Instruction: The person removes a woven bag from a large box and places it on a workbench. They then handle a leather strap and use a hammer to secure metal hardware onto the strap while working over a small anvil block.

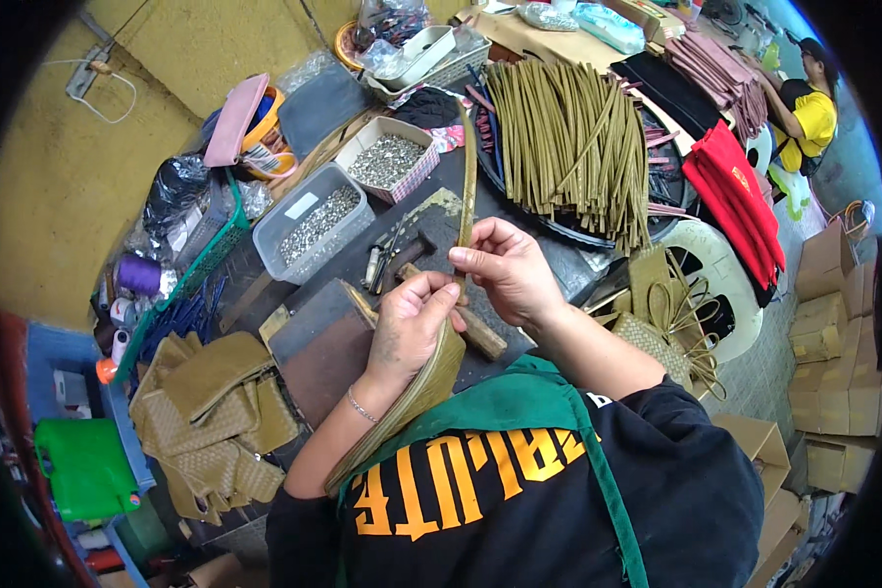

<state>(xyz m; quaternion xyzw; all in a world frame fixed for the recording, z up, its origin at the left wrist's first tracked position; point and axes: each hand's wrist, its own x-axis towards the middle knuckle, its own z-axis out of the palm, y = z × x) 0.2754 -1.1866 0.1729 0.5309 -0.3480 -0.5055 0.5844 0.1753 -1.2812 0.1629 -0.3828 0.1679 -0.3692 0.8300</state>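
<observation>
A narrow olive strap (467,176) stands upright between my hands, its upper end rising toward the bins. My right hand (512,271) pinches it with thumb and forefinger. Just below and to the left, my left hand (409,328) is closed around the strap's lower part. A bunch of similar olive straps (416,404) hangs along my left forearm, running down against my apron. Under my hands lies a hammer, its wooden handle (482,336) partly hidden by my fingers. A dark flat block (314,343) sits left of my left wrist.
Two bins of small metal fittings, one clear (269,242) and one pink-checked (423,174), stand beyond my hands. A big pile of olive straps (568,137) lies right. Woven olive pieces (206,412) are heaped left. A white stool (740,314) and cartons (823,372) stand right; a person (808,118) sits farther off.
</observation>
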